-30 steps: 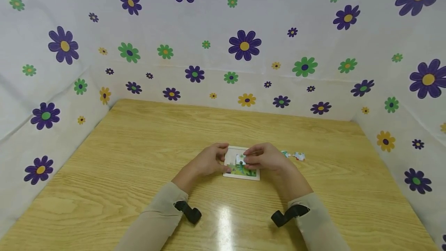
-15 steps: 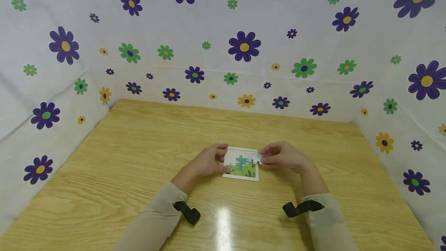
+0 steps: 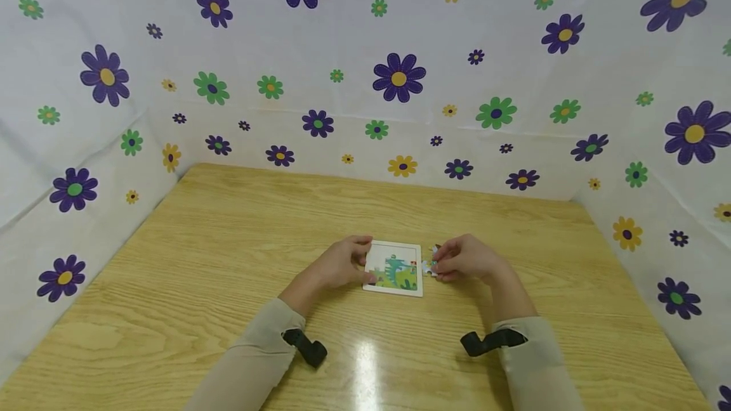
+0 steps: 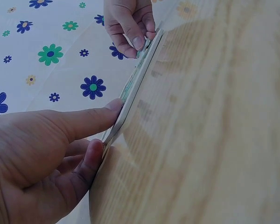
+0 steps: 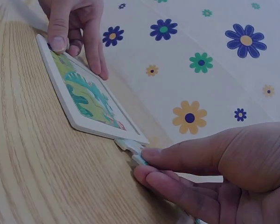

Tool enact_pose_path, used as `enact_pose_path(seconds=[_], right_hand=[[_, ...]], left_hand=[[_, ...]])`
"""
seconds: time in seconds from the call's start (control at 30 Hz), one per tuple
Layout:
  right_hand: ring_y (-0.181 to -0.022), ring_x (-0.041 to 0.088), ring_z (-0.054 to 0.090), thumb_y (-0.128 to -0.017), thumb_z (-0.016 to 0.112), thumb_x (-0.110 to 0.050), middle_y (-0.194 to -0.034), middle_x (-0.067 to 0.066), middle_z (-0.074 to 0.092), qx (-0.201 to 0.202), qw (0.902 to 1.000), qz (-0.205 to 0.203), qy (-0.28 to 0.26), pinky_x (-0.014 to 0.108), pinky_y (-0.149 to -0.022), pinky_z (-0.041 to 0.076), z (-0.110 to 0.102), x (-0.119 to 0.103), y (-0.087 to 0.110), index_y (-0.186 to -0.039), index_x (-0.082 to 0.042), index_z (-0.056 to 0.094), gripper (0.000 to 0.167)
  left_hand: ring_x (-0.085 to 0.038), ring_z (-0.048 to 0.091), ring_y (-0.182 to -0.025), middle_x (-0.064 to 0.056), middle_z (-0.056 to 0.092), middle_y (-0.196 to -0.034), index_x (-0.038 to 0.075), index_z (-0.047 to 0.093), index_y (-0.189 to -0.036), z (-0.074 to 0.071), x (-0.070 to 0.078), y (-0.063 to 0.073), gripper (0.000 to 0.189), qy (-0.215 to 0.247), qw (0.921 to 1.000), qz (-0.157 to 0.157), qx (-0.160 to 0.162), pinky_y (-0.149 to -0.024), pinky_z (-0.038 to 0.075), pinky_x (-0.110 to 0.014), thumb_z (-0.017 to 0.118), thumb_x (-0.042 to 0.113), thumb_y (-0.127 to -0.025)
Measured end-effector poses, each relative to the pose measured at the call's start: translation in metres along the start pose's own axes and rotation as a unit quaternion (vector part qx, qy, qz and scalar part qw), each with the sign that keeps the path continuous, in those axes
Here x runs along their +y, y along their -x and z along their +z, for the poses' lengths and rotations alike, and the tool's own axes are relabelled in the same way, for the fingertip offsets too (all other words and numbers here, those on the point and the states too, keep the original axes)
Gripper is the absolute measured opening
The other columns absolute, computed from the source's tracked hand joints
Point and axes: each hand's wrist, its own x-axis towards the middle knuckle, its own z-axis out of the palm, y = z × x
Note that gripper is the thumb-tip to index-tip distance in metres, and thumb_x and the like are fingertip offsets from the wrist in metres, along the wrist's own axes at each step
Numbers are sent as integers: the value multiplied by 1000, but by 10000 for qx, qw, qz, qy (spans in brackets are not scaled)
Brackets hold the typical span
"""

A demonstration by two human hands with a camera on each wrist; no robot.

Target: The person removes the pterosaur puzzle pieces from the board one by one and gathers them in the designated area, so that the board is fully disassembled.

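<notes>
A small jigsaw puzzle tray (image 3: pixel 394 292) with a white border lies on the table, its lower part filled with a green and teal dinosaur picture. My left hand (image 3: pixel 338 263) grips the tray's left side; in the left wrist view the thumb (image 4: pixel 91 120) lies on top of the border. Just off the tray's right edge, my right hand (image 3: pixel 469 257) pinches a puzzle piece (image 5: pixel 139 159) between thumb and fingers. A pale puzzle piece (image 5: pixel 126 144) shows between that hand and the tray. Another puzzle piece (image 3: pixel 436 248) peeks out beyond the fingertips, mostly hidden.
The wood-grain table (image 3: pixel 257 208) reaches back to a white cloth (image 3: pixel 342 30) printed with flowers, which also hangs at both sides. A black wrist strap (image 3: pixel 493 340) sits on the right sleeve, and another strap (image 3: pixel 306 346) on the left.
My right hand has drawn back from over the tray to its right side, with a puzzle piece, uncovering the dinosaur picture. The left hand has stayed on the tray's left side.
</notes>
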Motion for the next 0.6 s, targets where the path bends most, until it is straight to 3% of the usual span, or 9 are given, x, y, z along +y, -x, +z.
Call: enact_pose_path(seconds=[0.3,0.6], right_hand=[[-65,12,67,-86,74,1,-83,13,72,549,9958,112,728,30,-65,59,14,-16,5,-100,11,68,18],[-67,14,67,-87,74,1,-84,13,72,560,9964,134,628,30,-67,59,13,-14,3,-100,9,70,17]], left_hand=[[-15,53,-98,-4,55,-142,7,41,-152,-1,-3,0,84,-78,10000,14,-33,-86,43,-30,85,18,-81],[-15,52,-96,-4,59,-135,6,42,-152,0,-2,0,86,-26,10000,24,3,-85,43,-31,86,18,-79]])
